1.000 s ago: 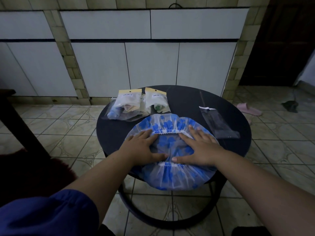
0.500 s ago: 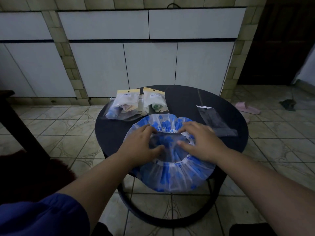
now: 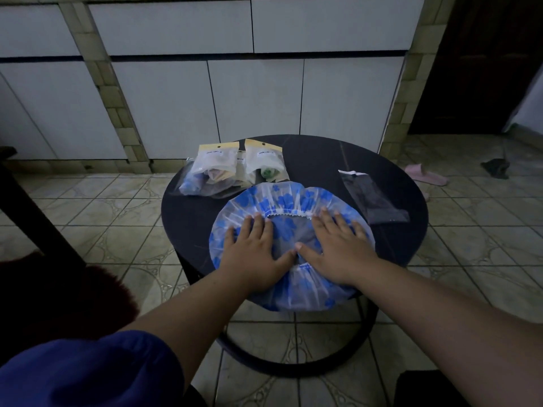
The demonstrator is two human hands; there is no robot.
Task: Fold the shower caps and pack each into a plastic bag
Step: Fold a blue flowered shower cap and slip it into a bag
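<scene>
The round dark bench (image 3: 317, 160) fills the middle of my view, standing on a tiled floor (image 3: 88, 207) before white cabinet doors (image 3: 255, 98). The blue-flowered shower cap (image 3: 288, 198) lies flat on the bench at about six o'clock, its near edge hanging over the rim toward me, its elastic opening facing up. My left hand (image 3: 252, 254) lies palm down on the cap's nine o'clock side, fingers (image 3: 258, 227) straight and slightly spread, pressing the plastic flat. My right hand (image 3: 338, 251) does the same on the three o'clock side, fingers (image 3: 340, 223) fanned out, thumb pointing inward close to my left thumb. At eleven o'clock on the bench lie the packed bags (image 3: 235, 168) with yellow header cards, just beyond the cap. At two o'clock lies an empty plastic bag (image 3: 370, 195), beside the cap. A pink slipper (image 3: 426, 174) sits on the floor beyond.
</scene>
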